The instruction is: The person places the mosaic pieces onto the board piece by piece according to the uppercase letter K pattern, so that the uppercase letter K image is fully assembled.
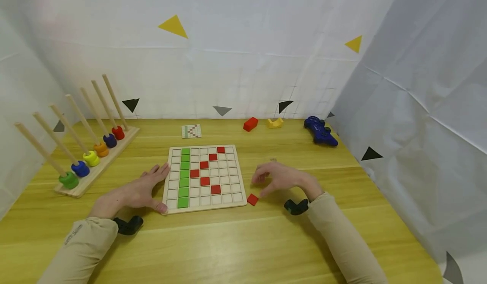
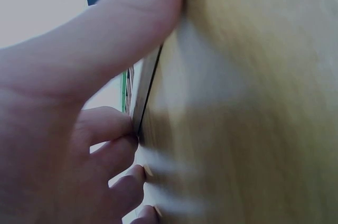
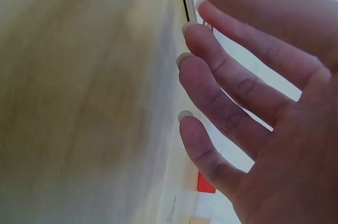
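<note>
In the head view a wooden grid board (image 1: 204, 211) lies mid-table, with a column of green tiles (image 1: 184, 173) and several red tiles (image 1: 204, 181) in its squares. My left hand (image 1: 138, 192) is spread along the board's left edge, thumb at the near corner and fingertips at the side; the left wrist view shows them against the rim. Off the board's near right corner lies a loose red tile (image 1: 252, 199). Just beyond it is my right hand (image 1: 283, 176), its fingers loosely bent and holding nothing, the thumb tip close to that tile.
A pegged wooden stand (image 1: 125, 137) with coloured rings is at the left. A small pattern card (image 1: 191, 131) lies behind the board. Towards the back right are a red block (image 1: 250, 124), a yellow arch block (image 1: 275, 123) and a blue game controller (image 1: 320, 131). White cloth walls surround the table.
</note>
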A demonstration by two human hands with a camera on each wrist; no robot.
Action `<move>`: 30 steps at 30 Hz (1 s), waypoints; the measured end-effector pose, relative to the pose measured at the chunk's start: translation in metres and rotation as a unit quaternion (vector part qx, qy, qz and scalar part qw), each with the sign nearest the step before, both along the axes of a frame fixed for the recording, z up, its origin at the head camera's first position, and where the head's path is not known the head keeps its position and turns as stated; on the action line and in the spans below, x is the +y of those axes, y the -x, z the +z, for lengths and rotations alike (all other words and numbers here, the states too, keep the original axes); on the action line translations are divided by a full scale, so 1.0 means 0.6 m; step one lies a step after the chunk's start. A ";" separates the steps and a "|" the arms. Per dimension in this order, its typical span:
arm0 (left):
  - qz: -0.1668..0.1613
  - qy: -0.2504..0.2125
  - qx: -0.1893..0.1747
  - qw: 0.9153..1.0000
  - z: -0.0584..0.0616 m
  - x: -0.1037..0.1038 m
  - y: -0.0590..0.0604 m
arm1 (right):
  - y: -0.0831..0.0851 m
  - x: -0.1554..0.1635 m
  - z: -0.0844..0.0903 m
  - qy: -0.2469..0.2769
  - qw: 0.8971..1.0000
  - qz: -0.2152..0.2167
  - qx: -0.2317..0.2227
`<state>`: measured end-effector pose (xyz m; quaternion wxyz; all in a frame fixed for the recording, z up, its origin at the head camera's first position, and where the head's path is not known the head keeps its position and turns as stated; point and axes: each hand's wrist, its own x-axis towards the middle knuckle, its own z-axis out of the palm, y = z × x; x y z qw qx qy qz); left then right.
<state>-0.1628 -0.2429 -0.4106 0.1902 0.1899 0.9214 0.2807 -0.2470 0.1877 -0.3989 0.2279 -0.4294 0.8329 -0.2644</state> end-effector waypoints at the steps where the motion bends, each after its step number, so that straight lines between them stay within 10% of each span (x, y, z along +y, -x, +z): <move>1: -0.001 0.000 0.000 1.000 0.000 0.000 0.000 | -0.001 -0.001 0.000 0.000 1.000 0.002 -0.005; 30: -0.004 0.002 0.007 1.000 -0.003 0.000 0.003 | -0.008 -0.013 -0.009 -0.029 0.999 -0.005 -0.012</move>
